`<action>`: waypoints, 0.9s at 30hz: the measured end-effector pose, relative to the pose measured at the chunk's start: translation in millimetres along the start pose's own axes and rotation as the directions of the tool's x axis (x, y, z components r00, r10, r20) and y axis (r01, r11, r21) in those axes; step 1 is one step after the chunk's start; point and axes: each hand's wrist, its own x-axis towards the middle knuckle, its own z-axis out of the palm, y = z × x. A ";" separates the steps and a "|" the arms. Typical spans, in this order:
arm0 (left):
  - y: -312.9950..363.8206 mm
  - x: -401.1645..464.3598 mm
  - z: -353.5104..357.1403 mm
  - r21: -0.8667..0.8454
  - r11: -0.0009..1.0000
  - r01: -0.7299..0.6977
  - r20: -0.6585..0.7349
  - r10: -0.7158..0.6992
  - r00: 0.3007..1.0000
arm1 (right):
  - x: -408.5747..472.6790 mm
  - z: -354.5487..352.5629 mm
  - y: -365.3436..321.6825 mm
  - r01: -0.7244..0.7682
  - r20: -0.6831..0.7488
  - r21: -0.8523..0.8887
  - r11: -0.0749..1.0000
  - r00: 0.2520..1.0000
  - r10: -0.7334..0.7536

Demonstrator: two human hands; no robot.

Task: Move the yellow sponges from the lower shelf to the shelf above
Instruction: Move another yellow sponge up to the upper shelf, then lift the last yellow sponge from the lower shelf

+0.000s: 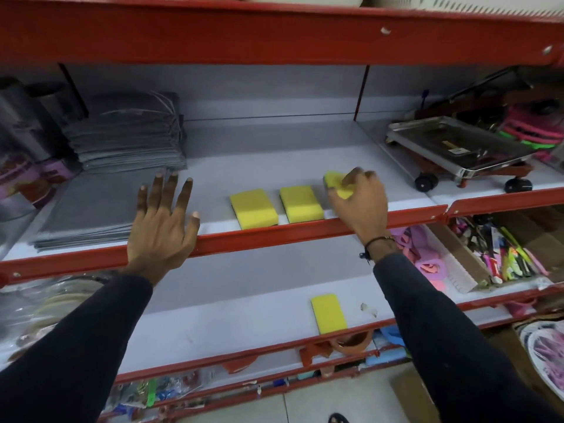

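Observation:
Two yellow sponges lie side by side near the front of the upper shelf (305,160), one on the left (253,208) and one beside it (301,203). My right hand (360,203) grips a third yellow sponge (333,180) just right of them, low over the same shelf. One more yellow sponge (328,312) lies alone on the lower shelf (213,325), near its front edge. My left hand (163,221) hovers open with fingers spread over the upper shelf's red front rail, left of the sponges.
Stacks of grey cloths (122,138) fill the upper shelf's left part. A steel tray on wheels (457,148) stands at the right. A box of pens (503,254) and pink items (424,257) sit on the lower shelf's right. A red beam (274,35) runs overhead.

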 end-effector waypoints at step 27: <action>-0.8 2.9 5.5 0.016 1.000 -0.015 -0.037 0.015 0.999 | -167.4 57.5 102.2 0.178 -0.024 0.309 0.934 0.983 -0.179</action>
